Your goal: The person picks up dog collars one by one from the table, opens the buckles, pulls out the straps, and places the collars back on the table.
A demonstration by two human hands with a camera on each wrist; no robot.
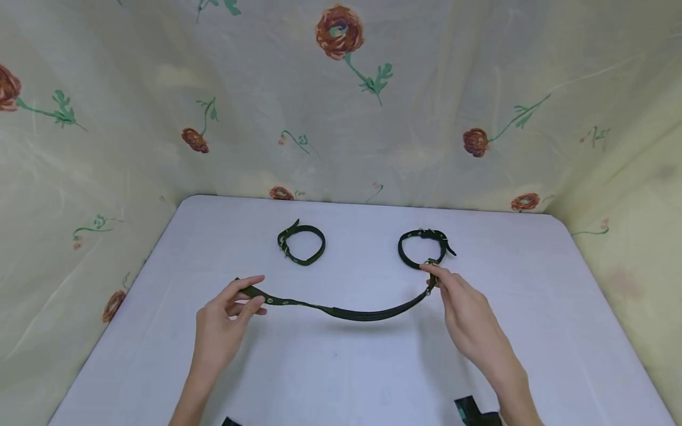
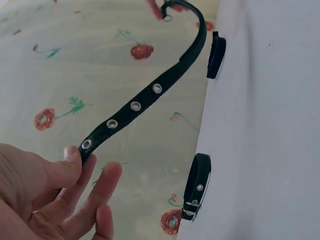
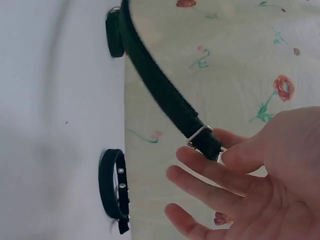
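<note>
A dark green collar (image 1: 367,315) is stretched out between both hands above the white table, its middle sagging. My left hand (image 1: 221,328) pinches the tail end, where a row of metal eyelets (image 2: 135,106) shows in the left wrist view. The buckle end is pinched between thumb and fingertips of my right hand (image 1: 471,313); a metal ring (image 3: 200,135) sits close to those fingers in the right wrist view. Two more collars, both fastened into loops, stand farther back: a left loop (image 1: 323,244) and a right loop (image 1: 401,251).
The white table (image 1: 341,378) has rounded back corners. Behind it and along both sides hangs a pale curtain (image 1: 415,160) printed with red flowers. A black strap piece (image 1: 476,412) shows near the right forearm at the bottom edge.
</note>
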